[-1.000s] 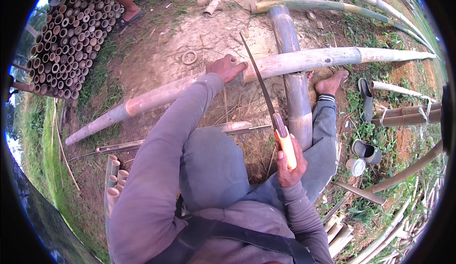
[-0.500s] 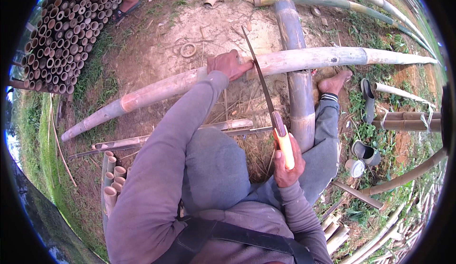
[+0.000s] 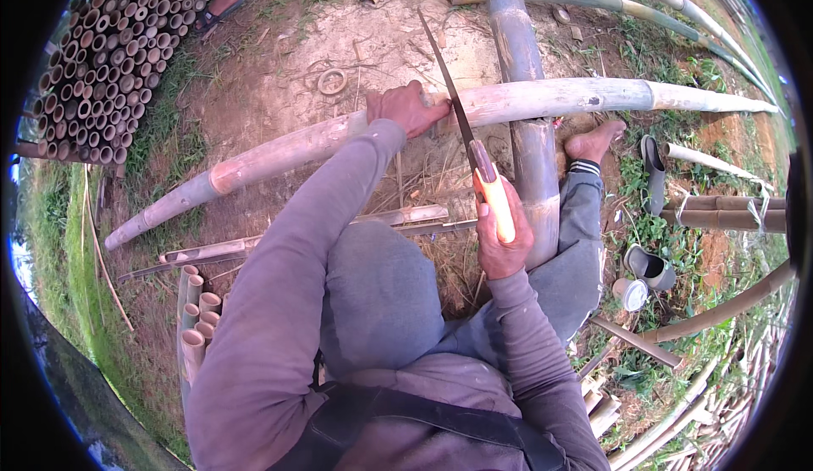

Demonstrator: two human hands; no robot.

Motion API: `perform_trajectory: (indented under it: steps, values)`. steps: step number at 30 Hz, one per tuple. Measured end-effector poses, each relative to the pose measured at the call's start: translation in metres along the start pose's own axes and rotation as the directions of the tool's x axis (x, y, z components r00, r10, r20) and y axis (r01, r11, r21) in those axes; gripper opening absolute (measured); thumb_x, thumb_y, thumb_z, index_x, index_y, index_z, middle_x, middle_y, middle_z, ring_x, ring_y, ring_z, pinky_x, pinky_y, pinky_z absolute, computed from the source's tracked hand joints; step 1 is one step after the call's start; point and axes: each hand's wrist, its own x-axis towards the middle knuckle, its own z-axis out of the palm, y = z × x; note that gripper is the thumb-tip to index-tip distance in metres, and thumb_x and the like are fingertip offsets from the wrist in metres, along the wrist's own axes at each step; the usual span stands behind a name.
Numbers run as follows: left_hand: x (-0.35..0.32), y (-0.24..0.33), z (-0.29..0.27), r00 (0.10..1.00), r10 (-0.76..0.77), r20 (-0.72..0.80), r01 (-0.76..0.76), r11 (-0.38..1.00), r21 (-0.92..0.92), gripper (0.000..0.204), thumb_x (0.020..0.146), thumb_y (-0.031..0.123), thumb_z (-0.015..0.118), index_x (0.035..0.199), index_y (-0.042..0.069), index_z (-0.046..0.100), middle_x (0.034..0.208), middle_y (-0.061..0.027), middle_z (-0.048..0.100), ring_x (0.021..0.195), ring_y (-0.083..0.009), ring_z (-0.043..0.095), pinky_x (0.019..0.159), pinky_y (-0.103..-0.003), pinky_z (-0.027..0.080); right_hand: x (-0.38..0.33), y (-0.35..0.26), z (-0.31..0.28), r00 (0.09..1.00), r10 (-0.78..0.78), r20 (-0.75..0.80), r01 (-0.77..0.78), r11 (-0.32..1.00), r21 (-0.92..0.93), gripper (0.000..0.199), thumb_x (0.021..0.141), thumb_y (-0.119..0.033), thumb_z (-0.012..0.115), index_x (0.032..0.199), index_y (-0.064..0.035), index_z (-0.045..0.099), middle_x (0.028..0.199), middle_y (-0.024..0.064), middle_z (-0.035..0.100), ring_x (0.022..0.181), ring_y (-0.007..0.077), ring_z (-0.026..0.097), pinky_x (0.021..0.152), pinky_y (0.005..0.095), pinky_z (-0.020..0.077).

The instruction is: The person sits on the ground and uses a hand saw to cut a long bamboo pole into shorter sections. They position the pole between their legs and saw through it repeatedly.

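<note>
Sawing step apparently in hand. Right hand [image 3: 510, 249] closed round saw [image 3: 464, 124]; left hand [image 3: 408, 109] curled over pole [image 3: 525, 102], laid across log [image 3: 533, 153]. Next stroke likely called for steady pole, saw square to it.

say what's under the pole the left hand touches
A thick bamboo log lies crosswise under the pole, right of the left hand, with dirt around. The log's stretch directly beneath the pole is covered.

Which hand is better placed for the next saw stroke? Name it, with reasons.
Probably the right hand: its grip is around the handle of the saw, whose blade crosses the bamboo pole. The left hand is on the pole beside the blade.
</note>
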Motion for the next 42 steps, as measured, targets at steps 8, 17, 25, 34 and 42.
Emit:
perform_trajectory:
  steps: [8,17,25,34,42]
  values:
    - [0.004,-0.006,0.007,0.999,0.029,-0.014,-0.030,0.999,-0.019,0.080,0.085,0.076,0.055,0.119,0.004,0.069,0.104,-0.0209,0.076,0.101,-0.0349,0.072,0.096,-0.047,0.041,-0.074,-0.061,-0.066,0.989,0.136,0.049,-0.132,0.988,-0.082,0.049,0.098,-0.015,0.069,0.138,0.0121,0.057,0.129,0.0246,0.070,0.117,0.0327,0.071,0.098,0.0389,0.0561]
    - [0.005,-0.011,0.003,0.998,0.049,0.035,-0.048,0.998,-0.040,0.085,0.084,0.077,0.055,0.126,0.004,0.068,0.113,-0.0211,0.075,0.107,-0.0381,0.070,0.099,-0.052,0.043,0.004,-0.005,0.010,0.999,0.048,0.002,-0.048,0.999,0.007,0.046,0.096,-0.003,0.068,0.140,0.0065,0.058,0.130,0.0210,0.070,0.116,0.0272,0.072,0.097,0.0363,0.0560]
    - [-0.031,-0.097,-0.019,0.891,0.288,-0.351,-0.352,0.927,-0.133,0.108,0.069,0.061,0.087,0.154,0.010,0.044,0.151,-0.0173,0.052,0.145,-0.0373,0.043,0.126,-0.055,0.021,0.014,-0.017,0.006,0.997,0.075,-0.018,-0.075,0.996,0.040,0.051,0.094,-0.004,0.072,0.142,0.0033,0.058,0.129,0.0206,0.071,0.113,0.0280,0.073,0.095,0.0368,0.0576]
    - [-0.070,-0.206,-0.037,0.982,0.190,0.001,-0.181,0.936,0.302,0.117,0.055,0.047,0.098,0.153,0.011,0.044,0.146,-0.0189,0.056,0.138,-0.0401,0.050,0.117,-0.054,0.037,0.008,-0.013,0.003,1.000,-0.001,-0.008,0.000,0.998,-0.062,0.057,0.090,-0.005,0.076,0.142,0.0034,0.056,0.123,0.0225,0.072,0.104,0.0310,0.076,0.086,0.0370,0.0601]
    - [-0.061,-0.201,-0.033,0.985,0.156,0.072,-0.168,0.958,0.230,0.094,0.062,0.030,0.089,0.147,0.015,0.050,0.120,-0.0246,0.069,0.108,-0.0452,0.069,0.095,-0.051,0.056,0.009,-0.006,-0.010,0.997,0.055,-0.050,-0.052,0.996,0.069,0.057,0.088,-0.005,0.078,0.140,0.0053,0.057,0.125,0.0231,0.071,0.106,0.0331,0.075,0.090,0.0376,0.0595]
